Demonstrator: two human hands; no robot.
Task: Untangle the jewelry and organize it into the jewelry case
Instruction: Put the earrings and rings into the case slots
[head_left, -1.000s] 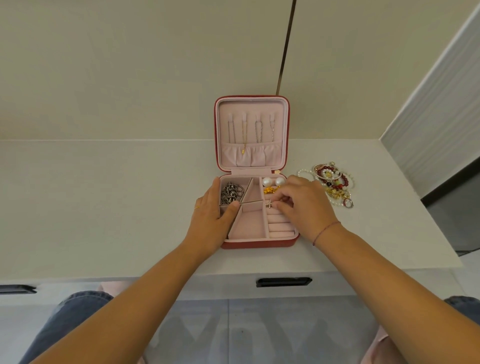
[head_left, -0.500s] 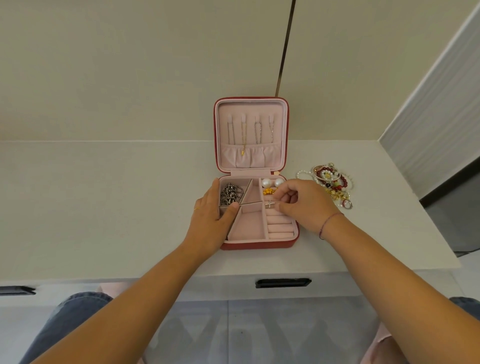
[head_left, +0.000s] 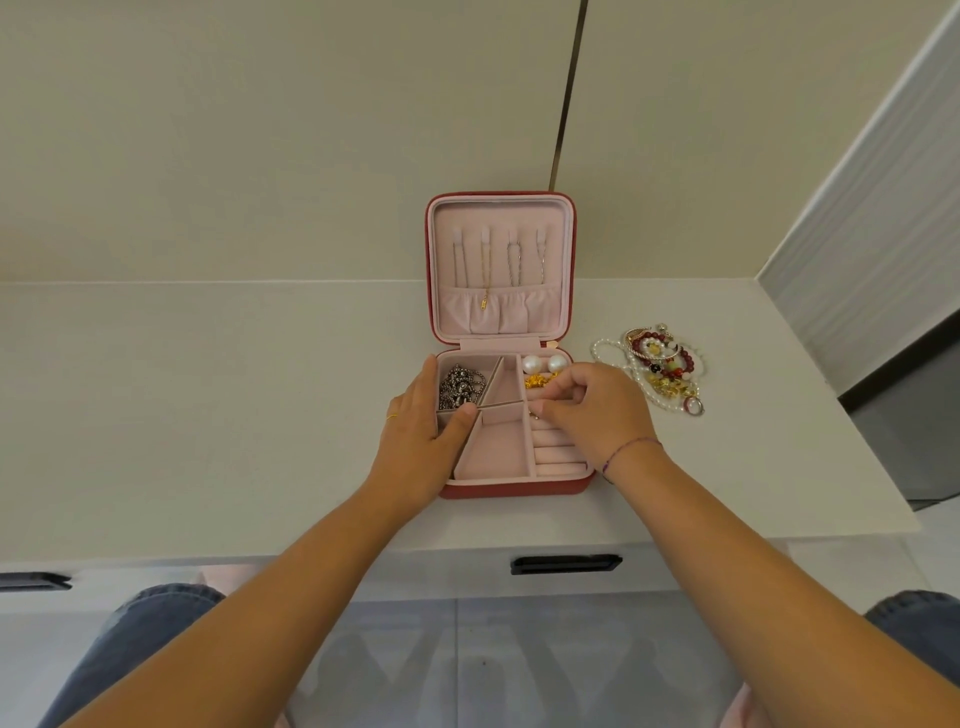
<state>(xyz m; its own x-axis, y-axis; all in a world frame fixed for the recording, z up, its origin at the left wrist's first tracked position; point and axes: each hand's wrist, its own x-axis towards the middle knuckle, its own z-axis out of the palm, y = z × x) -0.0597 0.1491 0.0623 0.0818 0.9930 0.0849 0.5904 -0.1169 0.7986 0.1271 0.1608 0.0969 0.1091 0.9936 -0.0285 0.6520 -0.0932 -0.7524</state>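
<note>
Right hand (head_left: 597, 415) pinches a tiny trinket (head_left: 533, 414) with curled fingers, over the ring rolls (head_left: 558, 457).
Left hand (head_left: 415, 441) lies flat on the left edge of the open case (head_left: 519, 488); tangled beads (head_left: 660, 369) sit on the counter (head_left: 208, 389), right of it.

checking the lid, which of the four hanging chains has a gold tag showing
The second chain from the left in the lid: a small gold tag hangs from it over the gathered pocket. The other three show none.
</note>
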